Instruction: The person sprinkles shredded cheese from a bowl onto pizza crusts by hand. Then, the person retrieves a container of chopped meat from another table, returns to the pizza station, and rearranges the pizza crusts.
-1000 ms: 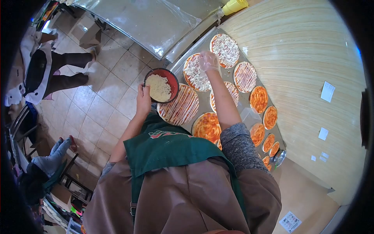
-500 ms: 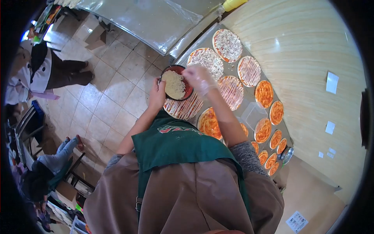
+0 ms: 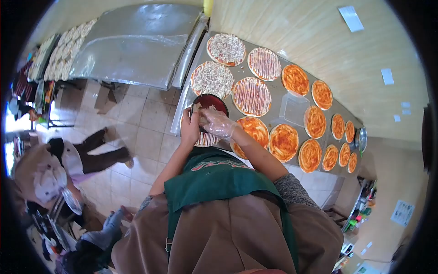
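Note:
My left hand (image 3: 190, 127) grips the near left side of a dark bowl (image 3: 218, 101) with a red inside, thumb over the rim. My right hand (image 3: 218, 123), in a clear plastic glove, reaches into this bowl with its fingers curled in the grated cheese, which is mostly hidden. Under the bowl, a pizza with striped sauce (image 3: 207, 139) shows only in part. Just beyond the bowl lies a pizza covered in grated cheese (image 3: 212, 78). To its right is another striped pizza (image 3: 252, 97).
The metal table (image 3: 279, 101) bears several sauce-covered pizza bases (image 3: 283, 142) and a clear plastic container (image 3: 292, 109). A metal bowl (image 3: 361, 138) stands at its far right end. Behind on the left is a plastic-covered table (image 3: 137, 45). A co-worker (image 3: 50, 171) stands at left.
The view has turned, so the table now lies more across it. My right hand has moved from the bowl's right rim down into the bowl. My left hand keeps its hold.

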A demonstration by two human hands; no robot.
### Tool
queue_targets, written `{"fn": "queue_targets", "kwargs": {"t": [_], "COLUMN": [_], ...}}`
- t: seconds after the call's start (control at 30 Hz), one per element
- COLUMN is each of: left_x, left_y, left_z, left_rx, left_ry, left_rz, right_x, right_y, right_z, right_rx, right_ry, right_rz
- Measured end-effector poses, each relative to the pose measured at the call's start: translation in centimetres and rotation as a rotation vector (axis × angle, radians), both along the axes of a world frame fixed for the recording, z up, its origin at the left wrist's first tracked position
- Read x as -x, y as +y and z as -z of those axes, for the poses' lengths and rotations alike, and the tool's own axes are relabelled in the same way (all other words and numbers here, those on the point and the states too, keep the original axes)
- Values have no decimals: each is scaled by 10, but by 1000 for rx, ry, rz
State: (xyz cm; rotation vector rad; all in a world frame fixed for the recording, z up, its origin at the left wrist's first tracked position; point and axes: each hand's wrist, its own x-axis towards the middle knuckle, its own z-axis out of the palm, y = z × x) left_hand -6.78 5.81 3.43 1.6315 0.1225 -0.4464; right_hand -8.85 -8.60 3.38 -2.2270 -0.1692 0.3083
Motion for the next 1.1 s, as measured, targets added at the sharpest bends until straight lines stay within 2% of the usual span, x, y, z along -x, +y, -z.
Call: {"fn": "queue_targets", "kwargs": {"t": [0.1,0.13,0.23,0.27,0.37,0.4,0.5,0.53,0.63,0.67,0.77,0.8,0.87,0.9,0.97,1.1], "left_x": [5,6,10,7,-1,1,-14,-20,-34,-38,-48,-51,-54,-56,-55,-44], "left_y": [-5,-17,-38,-45,-67,-78,-100,-104,-123,-132,-144,-148,-149,-151,-143,-112], "left_z": [38,10,-5,-1,15,-2,16,16,16,43,15,29,39,44,66,64], "left_rx": [-382,-209,-221,-166,-152,-116,-47,-66,-61,-52,-29,-89,-57,-37,103,239], "left_ry": [-390,-154,-154,-88,-152,-121,-85,-128,4,-104,10,-59,-39,-28,6,281], "left_rz": [233,184,198,237,278,240,284,340,351,328,336,332,315,309,324,210], "right_x": [9,13,19,20,13,11,5,-1,-11,-12,-20,-22,-27,-33,-46,-84], "right_y": [-18,-23,-48,-61,-78,-83,-105,-114,-136,-145,-163,-176,-210,-225,-264,-346], "right_z": [-30,-39,-8,-10,-4,-7,-17,-8,-23,-23,-39,-35,-25,-20,-12,20], "right_rx": [-153,-381,-388,-199,-108,-75,-60,-354,-744,-768,-788,-864,-1018,-1036,-1058,-525], "right_ry": [186,439,113,-29,28,49,104,279,406,381,336,315,253,223,157,346], "right_rz": [41,187,287,260,460,528,476,539,758,769,832,836,850,940,1121,1213]}}
